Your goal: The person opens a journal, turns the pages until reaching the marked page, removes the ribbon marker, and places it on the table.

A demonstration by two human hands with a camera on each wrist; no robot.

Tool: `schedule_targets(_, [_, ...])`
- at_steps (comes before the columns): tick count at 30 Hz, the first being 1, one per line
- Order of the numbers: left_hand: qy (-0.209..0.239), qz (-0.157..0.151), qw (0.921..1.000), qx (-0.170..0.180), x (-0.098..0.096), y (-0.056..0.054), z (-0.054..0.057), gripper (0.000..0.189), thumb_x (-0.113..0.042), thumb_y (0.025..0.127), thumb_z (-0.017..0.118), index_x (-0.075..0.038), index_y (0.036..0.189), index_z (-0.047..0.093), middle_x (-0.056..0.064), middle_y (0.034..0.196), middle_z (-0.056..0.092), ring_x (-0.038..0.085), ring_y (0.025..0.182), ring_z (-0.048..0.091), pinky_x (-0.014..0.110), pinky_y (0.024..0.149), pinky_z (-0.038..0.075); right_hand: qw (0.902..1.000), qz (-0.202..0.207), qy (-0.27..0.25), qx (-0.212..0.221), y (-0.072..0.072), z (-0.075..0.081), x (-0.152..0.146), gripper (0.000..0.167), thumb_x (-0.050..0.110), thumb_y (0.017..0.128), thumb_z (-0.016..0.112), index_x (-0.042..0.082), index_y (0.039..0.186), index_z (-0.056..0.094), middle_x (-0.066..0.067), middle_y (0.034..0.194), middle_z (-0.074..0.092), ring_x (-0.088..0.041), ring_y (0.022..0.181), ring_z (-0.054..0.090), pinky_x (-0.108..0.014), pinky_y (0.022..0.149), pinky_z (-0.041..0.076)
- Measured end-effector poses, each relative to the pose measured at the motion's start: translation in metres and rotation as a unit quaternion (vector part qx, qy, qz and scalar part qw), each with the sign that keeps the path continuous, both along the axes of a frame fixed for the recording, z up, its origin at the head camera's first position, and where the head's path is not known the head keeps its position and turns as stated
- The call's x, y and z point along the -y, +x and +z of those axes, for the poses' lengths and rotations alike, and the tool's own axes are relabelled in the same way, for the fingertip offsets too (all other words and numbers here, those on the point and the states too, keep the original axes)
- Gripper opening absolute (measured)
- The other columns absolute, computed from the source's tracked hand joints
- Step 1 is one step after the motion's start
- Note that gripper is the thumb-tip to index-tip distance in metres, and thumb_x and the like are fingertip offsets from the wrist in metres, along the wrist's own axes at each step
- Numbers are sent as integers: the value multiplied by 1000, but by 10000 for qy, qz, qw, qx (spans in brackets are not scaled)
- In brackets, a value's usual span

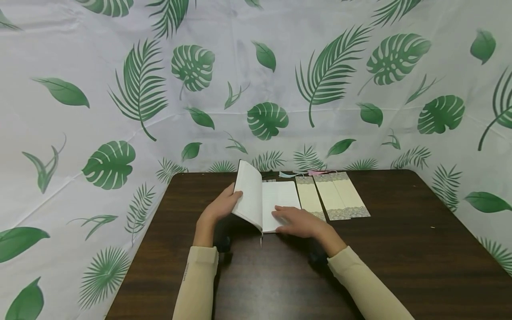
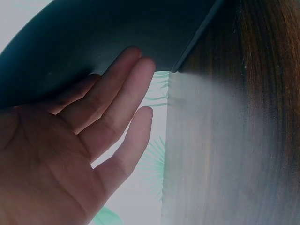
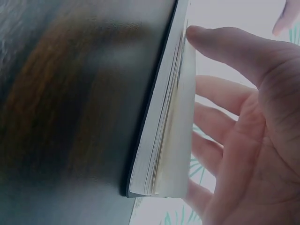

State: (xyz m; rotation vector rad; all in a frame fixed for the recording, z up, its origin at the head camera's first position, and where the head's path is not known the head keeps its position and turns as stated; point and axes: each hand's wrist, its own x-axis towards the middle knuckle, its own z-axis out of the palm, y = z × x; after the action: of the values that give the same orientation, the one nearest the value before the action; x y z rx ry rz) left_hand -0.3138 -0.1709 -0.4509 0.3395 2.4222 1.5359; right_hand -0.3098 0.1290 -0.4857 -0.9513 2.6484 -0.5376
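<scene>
A notebook with a dark cover point(image 2: 140, 28) lies open on the table, showing white pages point(image 1: 281, 193). My left hand point(image 1: 220, 206) holds up its left half, thumb on the page and fingers behind the cover. In the left wrist view those fingers lie against the cover's underside. My right hand point(image 1: 300, 222) rests on the right-hand page near its lower edge, fingers fairly straight. Seen from the right wrist, the thumb point(image 3: 225, 44) touches the page edges of the thick page block point(image 3: 157, 140). A thin ribbon point(image 1: 261, 242) hangs from the spine.
Right of the notebook lie several cream bookmarks with patterned ends, one single bookmark point(image 1: 308, 193) and an overlapping group point(image 1: 340, 195). A pale blue tassel point(image 1: 289, 175) and a pink tassel point(image 1: 318, 172) lie behind. The dark wooden table point(image 1: 400, 249) meets a leaf-print cloth point(image 1: 240, 89).
</scene>
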Motion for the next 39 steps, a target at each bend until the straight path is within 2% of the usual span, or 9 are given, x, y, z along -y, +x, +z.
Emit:
schedule_targets(6, [-6,92,9999,84,0,1,1,61,-31,115,34,-8,170,23,21,133,59,28,110,64,52,107,47,9994,96,-323,81,-2,1,-2,45,27,107,67,5,147,64,-15,160,57,-38,149,53,-56,121,42])
schedule_targets(11, [-7,51,10000,53,1,-1,0,61,-31,115,34,-7,170,22,22,134,58,28,110,63,51,107,47,9991,-66,-414,-114,-4,1,-1,10,18,105,70,13,108,78,-12,146,69,-35,139,63,-54,112,51])
schedule_targets(13, [15,23,10000,42,1,-1,0,61,-30,115,33,-6,170,21,23,134,57,29,110,63,52,107,47,9989,-103,-432,-135,-4,1,-1,10,17,104,72,18,95,76,-11,146,69,-35,138,63,-53,110,51])
schedule_targets(16, [51,2,10000,48,1,-1,-1,62,-30,116,33,-4,170,21,24,134,57,30,109,64,53,106,48,9988,-46,-451,-174,-4,2,-1,10,15,103,73,19,93,74,-9,140,71,-34,135,64,-53,108,52])
schedule_targets(21, [29,0,10000,91,1,0,-1,61,-29,115,33,-5,170,20,24,134,58,30,109,64,53,106,48,9988,0,-302,-380,-3,3,-2,7,12,101,73,19,100,73,-5,129,73,-28,123,68,-51,103,54])
schedule_targets(25, [16,2,9999,100,0,0,0,61,-30,116,33,-6,171,20,23,134,58,29,109,65,52,106,48,9963,-372,-113,-766,-2,7,-4,14,14,98,77,19,110,75,-2,121,76,-25,109,71,-51,94,56])
schedule_targets(31, [47,32,9999,106,1,-1,1,62,-31,116,34,-7,171,19,22,135,57,29,110,64,53,108,47,9827,-967,-201,-1565,-5,10,-5,51,18,90,87,14,138,69,-17,153,61,-41,137,60,-63,107,50])
schedule_targets(34, [45,3,9999,103,2,-2,1,62,-30,116,33,-6,171,20,23,136,56,30,112,63,53,109,46,9772,-1313,-360,-1627,-5,12,-4,65,21,89,88,12,148,62,-22,164,49,-46,145,53,-65,109,48])
schedule_targets(39, [46,-17,9999,104,2,-1,0,62,-30,116,34,-6,171,19,24,139,55,32,114,62,54,110,45,9679,-1930,-779,-1409,-2,20,0,75,34,94,85,12,158,52,-22,170,40,-47,150,48,-67,108,48])
